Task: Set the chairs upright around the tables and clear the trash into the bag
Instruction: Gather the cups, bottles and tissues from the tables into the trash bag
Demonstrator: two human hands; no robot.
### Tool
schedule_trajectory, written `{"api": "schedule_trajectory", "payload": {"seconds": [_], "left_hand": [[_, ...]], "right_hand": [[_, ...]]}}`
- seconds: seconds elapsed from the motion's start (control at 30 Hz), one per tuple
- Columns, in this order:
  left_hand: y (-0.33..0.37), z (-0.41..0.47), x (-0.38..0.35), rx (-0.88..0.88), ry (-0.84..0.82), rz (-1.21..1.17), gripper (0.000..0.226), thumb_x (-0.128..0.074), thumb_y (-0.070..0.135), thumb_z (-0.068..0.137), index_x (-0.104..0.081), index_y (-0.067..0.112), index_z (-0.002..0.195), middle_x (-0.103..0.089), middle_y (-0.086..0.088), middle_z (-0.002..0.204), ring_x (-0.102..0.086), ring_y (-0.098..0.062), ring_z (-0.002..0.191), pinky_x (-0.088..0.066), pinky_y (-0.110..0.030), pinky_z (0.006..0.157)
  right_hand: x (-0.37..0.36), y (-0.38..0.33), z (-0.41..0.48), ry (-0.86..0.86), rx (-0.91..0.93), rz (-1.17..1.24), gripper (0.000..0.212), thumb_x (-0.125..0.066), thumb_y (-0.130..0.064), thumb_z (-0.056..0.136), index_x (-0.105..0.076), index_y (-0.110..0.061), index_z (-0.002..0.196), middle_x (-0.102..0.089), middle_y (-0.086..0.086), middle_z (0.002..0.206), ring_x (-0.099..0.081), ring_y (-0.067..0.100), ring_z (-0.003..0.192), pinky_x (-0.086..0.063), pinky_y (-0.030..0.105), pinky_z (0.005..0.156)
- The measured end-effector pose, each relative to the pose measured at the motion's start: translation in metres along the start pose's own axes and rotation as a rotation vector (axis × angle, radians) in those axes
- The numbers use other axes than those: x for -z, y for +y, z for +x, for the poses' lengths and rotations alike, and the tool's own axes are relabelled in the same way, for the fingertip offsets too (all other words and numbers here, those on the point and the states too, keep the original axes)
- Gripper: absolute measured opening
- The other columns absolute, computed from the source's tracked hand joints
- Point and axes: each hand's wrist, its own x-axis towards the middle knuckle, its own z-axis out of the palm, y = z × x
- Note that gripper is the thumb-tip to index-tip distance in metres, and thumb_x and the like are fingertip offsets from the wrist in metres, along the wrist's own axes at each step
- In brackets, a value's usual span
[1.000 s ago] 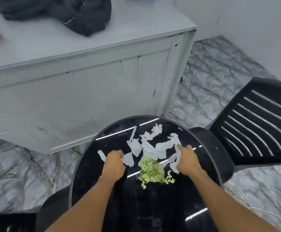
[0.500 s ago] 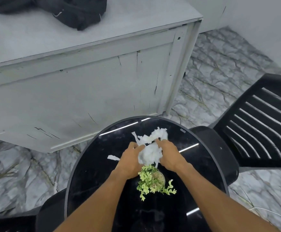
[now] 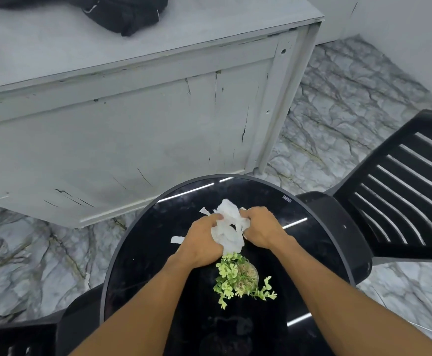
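**Paper trash bunched between both hands, bag not in sight**

Marble-veined flooring (image 3: pixel 338 104) runs under a round, glossy black surface (image 3: pixel 158 265), which stands just in front of a scuffed grey cabinet (image 3: pixel 132 129); a dark bundle of cloth (image 3: pixel 122 14) lies on the cabinet's top; a black slatted chair (image 3: pixel 402 196) stands at the right edge of the round surface, and part of another dark chair (image 3: pixel 17 337) shows at the lower left.

Trash-clearing looks like the step in hand; the left hand (image 3: pixel 202 242) and the right hand (image 3: pixel 261 227) press from either side on a wad of torn white paper (image 3: pixel 229 227), fingers curled closed around it, with the wad just above or on the black top, which of the two cannot be told; one loose paper strip (image 3: pixel 176 239) lies on the surface just beside the left hand, outside the grip; a small potted green plant (image 3: pixel 240 278) sits just behind the wad, toward the person, close under the wrists.

Next, by my reading, the stray strip needs gathering into the bunch, then the whole wad lifted clear without brushing the plant; the bag is nowhere in view, so it must first be found; loose shreds may slip from the bundle unless it is held tight.
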Motion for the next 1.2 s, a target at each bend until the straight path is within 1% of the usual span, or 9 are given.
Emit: {"api": "schedule_trajectory", "payload": {"seconds": [0.1, 0.23, 0.33, 0.47, 0.6, 0.77, 0.93, 1.07, 1.2], "left_hand": [[0.004, -0.005, -0.001, 0.026, 0.023, -0.175, 0.083, -0.077, 0.013, 0.068, -0.041, 0.044, 0.136, -0.054, 0.012, 0.116, -0.056, -0.009, 0.103, -0.052, -0.024, 0.080], [0.002, -0.007, -0.005, 0.000, 0.137, -0.070, 0.058, -0.082, 0.017, 0.077, -0.062, 0.021, 0.130, -0.062, 0.008, 0.120, -0.057, -0.010, 0.110, -0.039, -0.014, 0.086], [-0.007, -0.015, -0.001, 0.015, 0.259, -0.032, 0.035, -0.072, 0.007, 0.085, -0.070, 0.012, 0.120, -0.066, -0.001, 0.122, -0.058, -0.010, 0.111, -0.038, -0.014, 0.091], [-0.015, -0.028, 0.020, 0.036, 0.325, -0.026, 0.035, -0.071, 0.010, 0.087, -0.068, 0.011, 0.122, -0.065, -0.002, 0.124, -0.055, -0.009, 0.108, -0.037, -0.015, 0.092], [-0.017, -0.043, 0.046, 0.050, 0.409, -0.068, 0.035, -0.072, 0.010, 0.087, -0.069, 0.011, 0.121, -0.065, -0.002, 0.121, -0.057, -0.010, 0.102, -0.044, -0.017, 0.088], [-0.021, -0.084, 0.085, 0.042, 0.515, -0.078, 0.030, -0.069, 0.004, 0.086, -0.073, 0.011, 0.114, -0.067, 0.002, 0.106, -0.057, -0.002, 0.083, -0.040, 0.000, 0.064], [-0.032, -0.159, 0.137, 0.022, 0.626, -0.065, 0.017, -0.065, -0.002, 0.083, -0.076, 0.011, 0.085, -0.060, 0.002, 0.081, -0.052, -0.012, 0.074, -0.040, -0.009, 0.062], [-0.069, -0.242, 0.187, 0.079, 0.771, -0.068, 0.019, -0.068, -0.001, 0.083, -0.076, 0.003, 0.099, -0.064, 0.004, 0.085, -0.055, -0.008, 0.072, -0.039, -0.006, 0.059], [-0.132, -0.346, 0.236, 0.157, 0.924, -0.095, 0.030, -0.073, 0.008, 0.083, -0.074, 0.012, 0.114, -0.072, 0.000, 0.109, -0.063, -0.009, 0.090, -0.046, -0.015, 0.082]], "right_hand": [[-0.006, -0.009, -0.001, -0.005, -0.057, 0.158, 0.021, -0.065, 0.000, 0.072, -0.075, -0.018, 0.072, -0.067, -0.002, 0.068, -0.060, 0.016, 0.063, -0.053, 0.029, 0.058], [-0.007, -0.023, -0.006, -0.022, -0.017, 0.224, 0.039, -0.068, 0.009, 0.068, -0.060, -0.023, 0.048, -0.049, -0.010, 0.051, -0.042, 0.006, 0.048, -0.038, 0.020, 0.046], [-0.003, -0.027, -0.007, -0.043, 0.020, 0.233, 0.036, -0.067, 0.012, 0.066, -0.072, -0.022, 0.057, -0.059, -0.014, 0.053, -0.051, 0.000, 0.048, -0.043, 0.017, 0.050], [0.009, -0.049, -0.005, -0.040, 0.102, 0.212, 0.034, -0.073, 0.003, 0.067, -0.075, -0.030, 0.064, -0.070, -0.012, 0.065, -0.063, 0.001, 0.060, -0.051, 0.019, 0.057], [0.018, -0.086, -0.005, -0.074, 0.142, 0.226, 0.031, -0.078, 0.007, 0.065, -0.079, -0.015, 0.087, -0.074, 0.003, 0.078, -0.072, 0.016, 0.068, -0.062, 0.032, 0.062], [0.016, -0.142, -0.016, -0.075, 0.227, 0.137, 0.035, -0.080, 0.006, 0.063, -0.078, -0.015, 0.091, -0.073, 0.001, 0.081, -0.070, 0.017, 0.074, -0.062, 0.037, 0.066], [0.000, -0.217, -0.042, -0.065, 0.352, 0.088, 0.026, -0.070, 0.008, 0.067, -0.076, -0.011, 0.085, -0.072, 0.005, 0.075, -0.070, 0.022, 0.071, -0.059, 0.033, 0.061], [-0.037, -0.311, -0.080, -0.070, 0.505, 0.066, 0.028, -0.072, 0.007, 0.065, -0.076, -0.013, 0.083, -0.072, 0.002, 0.076, -0.067, 0.016, 0.067, -0.055, 0.029, 0.052], [-0.096, -0.417, -0.133, -0.133, 0.660, 0.151, 0.033, -0.077, 0.009, 0.064, -0.075, -0.014, 0.088, -0.071, 0.008, 0.080, -0.067, 0.016, 0.062, -0.059, 0.031, 0.054]]}}
